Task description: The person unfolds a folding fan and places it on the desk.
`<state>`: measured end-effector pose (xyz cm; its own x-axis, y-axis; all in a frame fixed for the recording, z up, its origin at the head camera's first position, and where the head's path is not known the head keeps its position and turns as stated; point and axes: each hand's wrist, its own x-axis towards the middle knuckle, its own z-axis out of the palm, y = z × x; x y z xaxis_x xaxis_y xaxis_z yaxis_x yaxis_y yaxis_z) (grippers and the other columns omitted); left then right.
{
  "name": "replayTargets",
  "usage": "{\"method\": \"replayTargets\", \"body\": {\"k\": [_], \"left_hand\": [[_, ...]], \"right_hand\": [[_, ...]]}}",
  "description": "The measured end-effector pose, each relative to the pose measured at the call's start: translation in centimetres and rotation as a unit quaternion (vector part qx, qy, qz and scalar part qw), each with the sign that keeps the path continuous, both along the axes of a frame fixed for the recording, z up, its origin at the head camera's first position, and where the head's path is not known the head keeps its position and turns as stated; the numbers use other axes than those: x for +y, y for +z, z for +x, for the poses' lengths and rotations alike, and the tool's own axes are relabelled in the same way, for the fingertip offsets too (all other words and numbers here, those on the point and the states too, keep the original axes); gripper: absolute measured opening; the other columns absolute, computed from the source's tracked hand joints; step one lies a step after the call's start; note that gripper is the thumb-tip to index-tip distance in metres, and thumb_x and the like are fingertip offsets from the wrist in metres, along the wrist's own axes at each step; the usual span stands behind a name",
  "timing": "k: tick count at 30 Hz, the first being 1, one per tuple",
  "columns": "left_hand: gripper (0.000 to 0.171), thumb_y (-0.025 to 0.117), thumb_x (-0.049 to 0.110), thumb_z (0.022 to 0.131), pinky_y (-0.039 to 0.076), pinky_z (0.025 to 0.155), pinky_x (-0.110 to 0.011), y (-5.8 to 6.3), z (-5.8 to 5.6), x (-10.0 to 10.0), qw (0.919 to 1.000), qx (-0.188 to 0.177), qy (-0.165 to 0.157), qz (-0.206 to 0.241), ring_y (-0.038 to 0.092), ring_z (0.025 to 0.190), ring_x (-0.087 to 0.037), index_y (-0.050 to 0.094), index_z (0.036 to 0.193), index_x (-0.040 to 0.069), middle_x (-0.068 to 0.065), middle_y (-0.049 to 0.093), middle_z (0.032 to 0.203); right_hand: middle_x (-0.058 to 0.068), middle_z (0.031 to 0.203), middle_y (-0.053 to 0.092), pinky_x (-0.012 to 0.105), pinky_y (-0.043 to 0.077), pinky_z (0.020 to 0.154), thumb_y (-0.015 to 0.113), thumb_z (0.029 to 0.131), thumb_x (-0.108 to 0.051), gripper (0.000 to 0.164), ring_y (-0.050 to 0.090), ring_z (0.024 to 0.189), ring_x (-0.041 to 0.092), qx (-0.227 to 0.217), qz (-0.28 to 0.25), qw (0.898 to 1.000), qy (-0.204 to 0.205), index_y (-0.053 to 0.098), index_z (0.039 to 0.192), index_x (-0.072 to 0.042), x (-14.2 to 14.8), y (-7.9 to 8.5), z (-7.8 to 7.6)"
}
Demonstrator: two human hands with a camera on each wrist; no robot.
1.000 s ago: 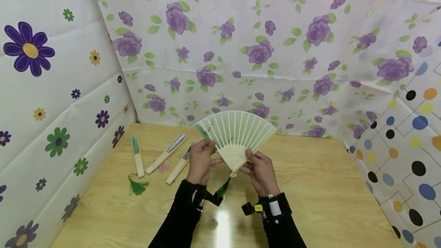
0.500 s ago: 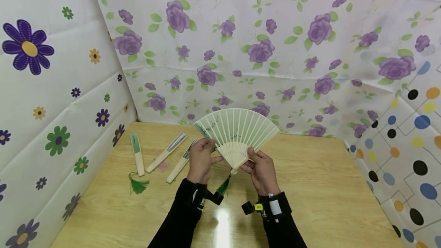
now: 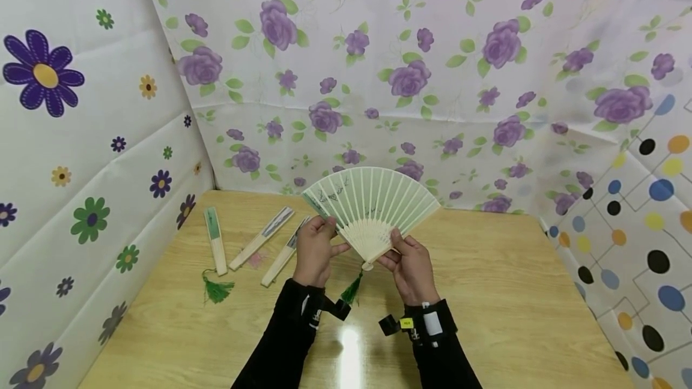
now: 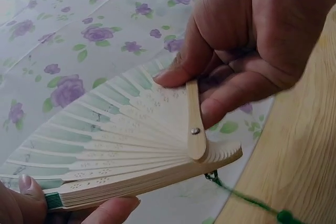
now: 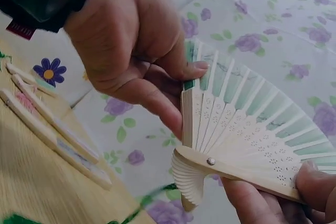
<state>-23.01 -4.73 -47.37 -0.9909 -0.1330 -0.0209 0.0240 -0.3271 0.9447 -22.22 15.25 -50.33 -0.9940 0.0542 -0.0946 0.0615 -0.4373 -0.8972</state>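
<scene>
Two hands (image 3: 315, 254) (image 3: 412, 266) pinch the spread fan (image 3: 372, 215) between them.

We see black on both arms: a plain left sleeve (image 3: 267, 344) and a matching right sleeve (image 3: 444, 359). Round each wrist we find a black strap. The left strap (image 3: 292, 300) carries a thin white strip (image 3: 305, 305) and small white marks; the right strap (image 3: 446, 318) bears a larger white patch (image 3: 432, 325). We cannot read the marks. A small black left block (image 3: 339, 310) and right block (image 3: 388, 325) jut inward, the latter next to a yellow label (image 3: 406, 323). On the left cuff we spot a dark red tag (image 5: 21, 29), its lettering blurred. The left hand (image 3: 315, 254) and right hand (image 3: 412, 269) are bare.
</scene>
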Motion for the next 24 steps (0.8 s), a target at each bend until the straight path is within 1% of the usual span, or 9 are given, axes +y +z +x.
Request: {"method": "replayTargets", "body": {"k": [2,4,8,14,18,19,20,22,24], "left_hand": [[0.045,0.054,0.011,0.122,0.074,0.097,-0.055,-0.06,0.00,0.01,1.0000,0.002,0.000,0.002,0.053,0.105,-0.023,0.034,0.083,0.014,-0.004,0.040,0.098],[0.045,0.054,0.010,0.122,0.074,0.097,-0.055,-0.03,0.04,0.04,1.0000,0.003,0.001,0.000,0.053,0.105,-0.023,0.033,0.083,0.014,-0.004,0.039,0.098],[0.042,0.054,0.011,0.122,0.074,0.097,-0.055,-0.01,0.03,0.12,1.0000,0.002,0.004,0.003,0.053,0.104,-0.023,0.036,0.085,0.013,-0.005,0.041,0.101],[0.038,0.054,0.012,0.123,0.073,0.098,-0.054,-0.26,0.01,0.18,1.0000,-0.001,0.004,0.007,0.057,0.108,-0.025,0.039,0.088,0.013,-0.006,0.045,0.104],[0.040,0.055,0.012,0.122,0.074,0.096,-0.053,-0.29,0.01,0.16,0.9999,0.002,0.007,0.008,0.058,0.104,-0.024,0.038,0.086,0.014,-0.006,0.045,0.101],[0.040,0.055,0.012,0.122,0.074,0.096,-0.053,-0.27,-0.02,0.13,0.9999,0.002,0.008,0.010,0.058,0.104,-0.023,0.039,0.086,0.013,-0.006,0.046,0.103],[0.038,0.055,0.012,0.122,0.074,0.095,-0.052,-0.20,-0.02,0.11,0.9999,0.003,0.011,0.012,0.058,0.103,-0.022,0.043,0.086,0.013,-0.005,0.048,0.105],[0.036,0.054,0.012,0.122,0.074,0.093,-0.052,-0.17,-0.12,0.05,0.9998,0.003,0.015,0.012,0.058,0.102,-0.021,0.046,0.087,0.012,-0.006,0.051,0.110],[0.032,0.054,0.011,0.122,0.075,0.092,-0.051,-0.10,-0.16,0.01,0.9997,0.001,0.020,0.011,0.060,0.104,-0.021,0.053,0.090,0.011,-0.007,0.054,0.116]], "right_hand": [[0.003,0.110,0.082,0.025,0.072,0.089,0.054,0.124,-0.027,0.049,0.086,0.096,0.013,0.002,0.001,1.000,0.000,0.058,0.155,0.010,0.04,0.00,0.06],[0.003,0.110,0.083,0.025,0.072,0.089,0.054,0.123,-0.027,0.050,0.087,0.096,0.013,0.004,0.003,1.000,-0.001,0.058,0.156,0.010,0.07,0.02,0.10],[0.002,0.108,0.083,0.025,0.072,0.089,0.055,0.123,-0.027,0.048,0.086,0.096,0.012,0.002,0.006,1.000,0.005,0.060,0.154,0.009,0.18,0.09,-0.02],[0.003,0.101,0.084,0.028,0.074,0.085,0.058,0.122,-0.022,0.035,0.086,0.089,0.014,-0.010,0.007,1.000,0.004,0.072,0.140,0.005,0.59,0.11,-0.28],[0.003,0.104,0.085,0.027,0.073,0.086,0.059,0.121,-0.024,0.038,0.087,0.092,0.014,0.001,0.002,1.000,-0.004,0.071,0.142,0.005,0.43,-0.02,-0.13],[0.003,0.105,0.084,0.026,0.073,0.087,0.059,0.121,-0.025,0.040,0.087,0.093,0.013,0.004,-0.001,1.000,-0.005,0.070,0.143,0.006,0.37,-0.04,-0.07],[0.003,0.107,0.084,0.025,0.073,0.087,0.059,0.121,-0.027,0.042,0.087,0.094,0.013,0.007,-0.005,1.000,-0.005,0.069,0.145,0.007,0.33,-0.06,-0.03],[0.003,0.108,0.084,0.024,0.072,0.088,0.058,0.122,-0.028,0.045,0.087,0.095,0.013,0.011,-0.012,1.000,-0.005,0.066,0.147,0.008,0.27,-0.09,0.02],[0.003,0.108,0.085,0.023,0.072,0.088,0.057,0.122,-0.029,0.047,0.087,0.096,0.013,0.011,-0.018,1.000,-0.007,0.064,0.149,0.009,0.22,-0.04,0.02]]}}
